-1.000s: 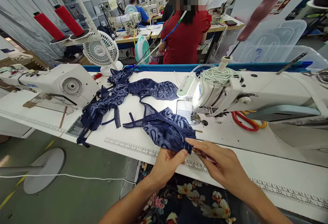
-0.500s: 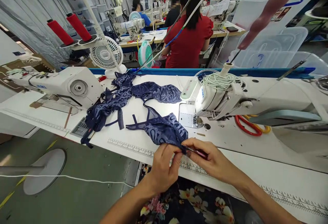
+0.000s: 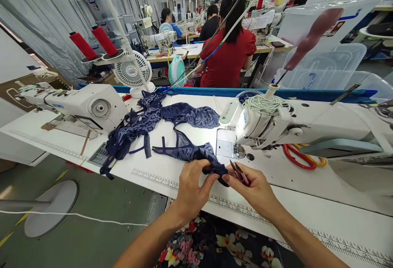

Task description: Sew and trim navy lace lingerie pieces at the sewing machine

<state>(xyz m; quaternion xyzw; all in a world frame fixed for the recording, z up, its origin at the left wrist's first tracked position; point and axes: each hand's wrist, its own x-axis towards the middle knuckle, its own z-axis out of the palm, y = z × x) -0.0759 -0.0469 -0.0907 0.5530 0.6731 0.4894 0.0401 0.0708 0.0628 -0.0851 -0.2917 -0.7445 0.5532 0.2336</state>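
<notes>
Snips [image 3: 241, 174] have tilted up in the right hand [image 3: 257, 186]; it and the left hand [image 3: 192, 184] pinch lace lingerie [image 3: 199, 152] between them.

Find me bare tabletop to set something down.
Widest: the white tabletop right of the right hand, between black printed ruler and red looped handle. Smaller: left of the left hand, between ruler and navy lace garment. Crowded: around both hands, with garment and pink metal snips; the navy lace heap beside the left white sewing machine.
</notes>
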